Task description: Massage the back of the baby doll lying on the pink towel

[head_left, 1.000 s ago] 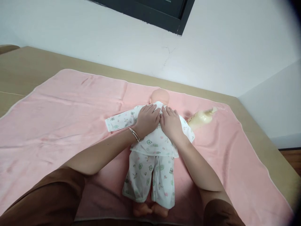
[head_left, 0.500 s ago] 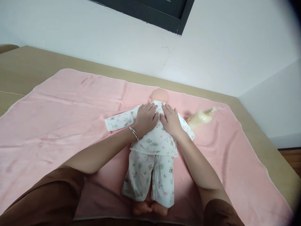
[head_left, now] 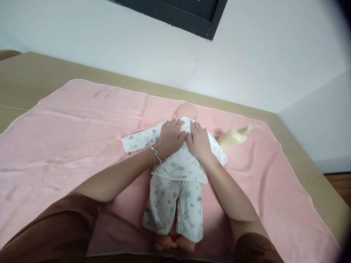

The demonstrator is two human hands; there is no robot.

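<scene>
A baby doll [head_left: 179, 170] in white patterned pajamas lies face down, its bald head away from me and its bare feet towards me. My left hand [head_left: 170, 137] rests flat on the left of its upper back, fingers stretched out. On the right of the upper back lies my right hand [head_left: 199, 140], also flat with fingers extended. The thumbs almost meet over the middle of the back. One long sleeve of the doll spreads out to the left; the other sleeve is partly behind my right arm.
The doll lies on a pink blanket [head_left: 82, 128] spread over a wooden table [head_left: 55, 67]. A pale yellow pump bottle [head_left: 236, 136] lies on its side right of the doll. A white wall [head_left: 137, 47] with a dark frame [head_left: 186, 18] stands behind the table.
My right hand has shifted very slightly on the doll's back. The left hand, the doll and the bottle stay in place.
</scene>
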